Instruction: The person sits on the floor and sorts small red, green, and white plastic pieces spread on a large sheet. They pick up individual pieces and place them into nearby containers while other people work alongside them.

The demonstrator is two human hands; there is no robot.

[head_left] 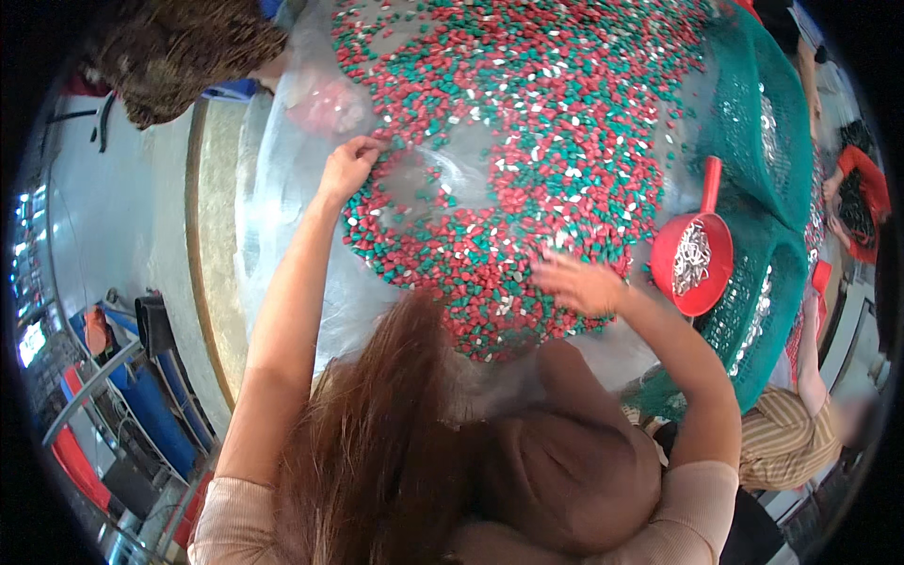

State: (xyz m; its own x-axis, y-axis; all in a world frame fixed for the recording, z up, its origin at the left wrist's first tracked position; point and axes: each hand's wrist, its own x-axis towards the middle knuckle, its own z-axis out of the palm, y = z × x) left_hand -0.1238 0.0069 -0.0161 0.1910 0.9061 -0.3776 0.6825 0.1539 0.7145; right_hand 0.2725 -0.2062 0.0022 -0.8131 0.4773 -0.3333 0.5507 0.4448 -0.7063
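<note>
Small red, green and white pieces point(584, 122) lie in a wide spread over clear plastic sheeting point(292, 226). At the left edge of the spread is my left hand point(348, 171), its fingers curled together at the tips. What they hold, if anything, is too small to make out. My right hand point(579, 284) hovers low over the near part of the spread, slightly blurred, fingers stretched apart and nothing in them. Between the hands is a thinned patch where the sheeting shows through. A clear plastic bag point(331, 105) with red and white pieces sits just beyond my left hand.
To the right, a red long-handled scoop point(714, 259) holds white loop-shaped pieces, beside green mesh sacks point(744, 320). Another person's head point(188, 52) leans in at the far left. More people work at the right, one in a striped top point(786, 441).
</note>
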